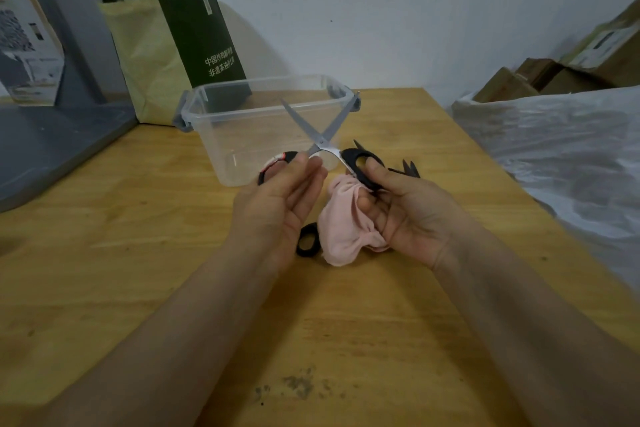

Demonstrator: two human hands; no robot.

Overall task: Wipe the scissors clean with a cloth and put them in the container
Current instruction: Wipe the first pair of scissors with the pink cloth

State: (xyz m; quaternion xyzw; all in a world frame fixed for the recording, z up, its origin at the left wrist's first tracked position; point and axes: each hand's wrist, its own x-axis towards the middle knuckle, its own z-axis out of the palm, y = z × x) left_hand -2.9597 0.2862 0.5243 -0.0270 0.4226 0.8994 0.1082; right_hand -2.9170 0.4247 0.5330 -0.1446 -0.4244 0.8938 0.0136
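1. Above the middle of the wooden tabletop (346, 322), the left grip (277, 198) pinches one handle of the scissors (322, 144). That handle is a black loop edged in red and white, held between the thumb and nearly straight fingers.
2. The right grip (412, 211) holds the other, all-black handle, with the thumb laid over the loop. Its curled fingers also clutch a crumpled pink cloth (346, 225), which hangs below the hand.
3. The scissors are spread wide, their steel blades crossing in an X and pointing up and away. They are in the air in front of the container (259, 84), outside it.
4. The container is a clear plastic box with grey latches, standing on the tabletop just beyond both hands.
5. A black loop handle (308, 240) lies on the tabletop just left of the cloth. Dark pointed tips (410, 168) show behind the right grip. Whether they belong to one tool cannot be told.
6. Farther back, a green and yellow bag (173, 45) leans by the wall. A crinkled white sheet (554, 156) and cardboard boxes (554, 73) lie to the right.
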